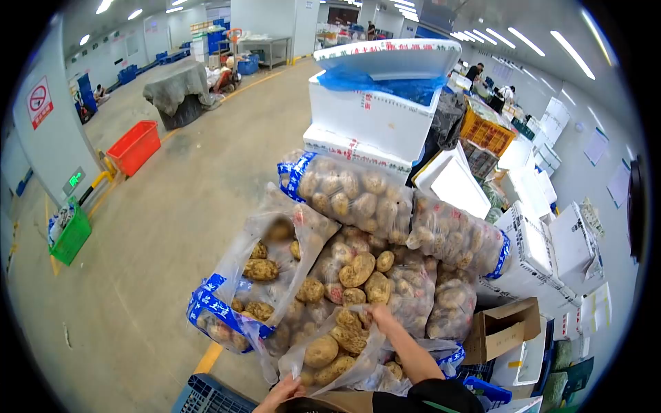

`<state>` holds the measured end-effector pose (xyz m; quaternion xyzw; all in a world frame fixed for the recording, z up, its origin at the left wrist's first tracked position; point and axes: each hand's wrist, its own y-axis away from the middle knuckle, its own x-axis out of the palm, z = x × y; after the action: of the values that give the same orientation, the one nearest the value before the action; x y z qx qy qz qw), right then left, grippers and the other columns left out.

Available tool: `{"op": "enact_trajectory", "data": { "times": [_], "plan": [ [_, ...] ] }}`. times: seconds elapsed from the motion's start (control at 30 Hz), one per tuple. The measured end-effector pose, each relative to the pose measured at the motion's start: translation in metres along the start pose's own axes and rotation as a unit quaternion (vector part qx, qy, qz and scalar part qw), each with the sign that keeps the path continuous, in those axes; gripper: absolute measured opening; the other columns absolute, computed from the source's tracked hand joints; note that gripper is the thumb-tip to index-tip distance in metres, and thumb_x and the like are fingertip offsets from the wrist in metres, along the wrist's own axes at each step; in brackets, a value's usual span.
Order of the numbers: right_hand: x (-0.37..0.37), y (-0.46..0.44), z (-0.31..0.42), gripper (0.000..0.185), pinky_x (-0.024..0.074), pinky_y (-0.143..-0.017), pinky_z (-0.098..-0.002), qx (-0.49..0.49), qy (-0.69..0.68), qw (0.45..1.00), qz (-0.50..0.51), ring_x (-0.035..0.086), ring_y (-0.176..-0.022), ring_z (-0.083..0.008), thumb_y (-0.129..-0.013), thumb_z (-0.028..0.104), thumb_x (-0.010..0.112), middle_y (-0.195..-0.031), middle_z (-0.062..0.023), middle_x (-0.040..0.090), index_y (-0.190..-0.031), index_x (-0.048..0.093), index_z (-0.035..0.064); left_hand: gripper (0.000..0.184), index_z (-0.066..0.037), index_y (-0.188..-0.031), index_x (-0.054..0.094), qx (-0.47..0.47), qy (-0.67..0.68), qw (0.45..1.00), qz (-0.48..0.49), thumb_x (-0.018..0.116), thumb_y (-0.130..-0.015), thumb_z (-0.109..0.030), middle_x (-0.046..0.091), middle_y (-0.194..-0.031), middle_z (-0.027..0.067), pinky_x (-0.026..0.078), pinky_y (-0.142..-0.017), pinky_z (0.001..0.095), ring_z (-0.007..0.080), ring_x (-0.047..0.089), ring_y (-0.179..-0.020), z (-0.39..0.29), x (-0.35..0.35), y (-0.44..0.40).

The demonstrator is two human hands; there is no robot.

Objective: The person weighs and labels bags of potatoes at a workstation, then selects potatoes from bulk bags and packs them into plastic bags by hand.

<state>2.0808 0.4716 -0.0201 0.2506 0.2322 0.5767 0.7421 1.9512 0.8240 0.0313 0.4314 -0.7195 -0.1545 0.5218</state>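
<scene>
Low in the head view, a clear plastic bag (370, 352) stands with its mouth spread, and several potatoes (321, 351) lie inside. My left hand (282, 392) is closed on the bag's near left edge. On the far right side of the opening, my right hand (379, 318) pinches the rim, close to the upper potatoes. Just beyond, loose potatoes (357, 270) rest on filled potato sacks (413, 282). To the left lies a torn-open sack (279, 227) with blue printed ends, potatoes showing through its opening.
Behind the sacks stand stacked white foam boxes (365, 113) with blue film under a tilted lid. A cardboard box (502, 330) sits at right, and a blue crate (213, 396) at the bottom. Red (134, 146) and green (70, 234) bins stand on the left floor. People are far back.
</scene>
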Motion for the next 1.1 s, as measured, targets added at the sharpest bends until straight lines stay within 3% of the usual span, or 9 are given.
{"op": "enact_trajectory", "data": {
  "times": [0.17, 0.33, 0.43, 0.53, 0.7, 0.8, 0.87, 1.0, 1.1],
  "plan": [
    [-0.01, 0.093, -0.023, 0.032, 0.024, -0.042, -0.0296, 0.084, -0.032, 0.995, 0.033, 0.03, -0.04, -0.0122, -0.091, 0.017, 0.057, -0.046, -0.0008, 0.034, -0.063, 0.049, 0.0036, 0.037, -0.002, -0.105, 0.054, -0.089, 0.018, 0.988, -0.128, 0.061, -0.088, -0.034, 0.05, -0.066, 0.0007, 0.045, -0.053, 0.0222, 0.0116, 0.054, -0.058, -0.004, -0.029, 0.001],
    [0.0, 0.189, -0.068, 0.031, 0.0209, -0.041, -0.0293, 0.075, -0.018, 0.994, 0.074, 0.03, -0.042, -0.011, -0.089, 0.021, 0.059, -0.05, 0.0008, 0.036, -0.063, 0.049, 0.0088, 0.038, 0.003, -0.1, 0.056, -0.081, -0.055, 0.993, 0.061, 0.041, -0.098, -0.032, 0.039, -0.058, -0.0019, 0.022, -0.037, 0.0203, 0.0061, 0.029, -0.042, -0.019, -0.071, 0.025],
    [0.024, 0.266, -0.105, 0.031, 0.0213, -0.043, -0.0291, 0.168, 0.035, 0.985, 0.029, 0.03, -0.043, -0.0116, -0.087, 0.017, 0.059, -0.05, -0.0005, 0.037, -0.06, 0.047, 0.0081, 0.047, 0.002, -0.095, 0.059, -0.042, -0.328, 0.933, 0.144, 0.037, -0.099, -0.039, 0.045, -0.055, -0.0025, 0.029, -0.044, 0.0219, 0.0059, 0.039, -0.049, -0.011, -0.094, 0.009],
    [0.056, 0.349, -0.145, 0.029, 0.0278, -0.045, -0.0284, 0.104, -0.041, 0.993, -0.049, 0.038, -0.045, -0.0136, -0.087, 0.018, 0.058, -0.052, -0.0018, 0.045, -0.06, 0.052, 0.0075, 0.051, 0.001, -0.091, 0.061, -0.064, -0.334, 0.918, 0.205, 0.038, -0.098, -0.044, 0.049, -0.055, -0.0025, 0.031, -0.044, 0.0239, 0.0057, 0.041, -0.049, -0.02, -0.08, 0.031],
    [0.069, 0.391, -0.215, 0.026, 0.0433, -0.056, -0.0308, 0.033, 0.116, 0.968, -0.22, 0.055, -0.059, -0.0143, -0.084, 0.025, 0.062, -0.065, -0.0078, 0.062, -0.078, 0.066, -0.001, 0.054, -0.004, -0.082, 0.062, -0.138, -0.419, 0.85, 0.287, 0.038, -0.095, -0.051, 0.044, -0.048, -0.0041, 0.028, -0.043, 0.0216, 0.0062, 0.039, -0.043, -0.028, -0.043, 0.048],
    [0.156, 0.484, -0.229, 0.03, 0.0441, -0.055, -0.0317, 0.114, -0.046, 0.945, -0.302, 0.056, -0.06, -0.0135, -0.083, 0.028, 0.064, -0.066, -0.007, 0.063, -0.081, 0.067, -0.0011, 0.054, -0.004, -0.078, 0.063, -0.148, -0.528, 0.753, 0.363, 0.04, -0.094, -0.05, 0.047, -0.051, -0.0034, 0.028, -0.043, 0.0215, 0.0058, 0.039, -0.043, -0.02, -0.019, 0.044],
    [0.185, 0.5, -0.256, 0.031, 0.0338, -0.045, -0.0288, 0.133, -0.246, 0.893, -0.353, 0.043, -0.047, -0.0112, -0.081, 0.027, 0.064, -0.053, -0.0016, 0.049, -0.061, 0.057, 0.0056, 0.053, -0.003, -0.078, 0.064, -0.184, -0.583, 0.711, 0.347, 0.041, -0.094, -0.048, 0.05, -0.053, -0.0028, 0.03, -0.044, 0.0211, 0.0056, 0.041, -0.045, -0.008, -0.004, 0.042],
    [0.207, 0.53, -0.266, 0.035, 0.0237, -0.044, -0.0273, 0.084, -0.34, 0.835, -0.425, 0.033, -0.046, -0.0087, -0.082, 0.022, 0.062, -0.05, 0.0011, 0.042, -0.054, 0.049, 0.0056, 0.052, 0.001, -0.079, 0.062, -0.236, -0.618, 0.647, 0.378, 0.043, -0.095, -0.045, 0.052, -0.056, -0.0027, 0.033, -0.051, 0.0203, 0.0054, 0.043, -0.051, 0.022, 0.039, 0.028],
    [0.214, 0.553, -0.277, 0.032, 0.0281, -0.044, -0.0274, 0.079, -0.401, 0.786, -0.464, 0.036, -0.048, -0.0069, -0.082, 0.025, 0.06, -0.053, 0.0019, 0.046, -0.061, 0.058, 0.0014, 0.053, 0.002, -0.083, 0.058, -0.304, -0.633, 0.588, 0.402, 0.04, -0.096, -0.046, 0.049, -0.053, -0.0014, 0.033, -0.05, 0.0202, 0.0051, 0.04, -0.05, 0.06, 0.086, 0.021]
  ]
}}
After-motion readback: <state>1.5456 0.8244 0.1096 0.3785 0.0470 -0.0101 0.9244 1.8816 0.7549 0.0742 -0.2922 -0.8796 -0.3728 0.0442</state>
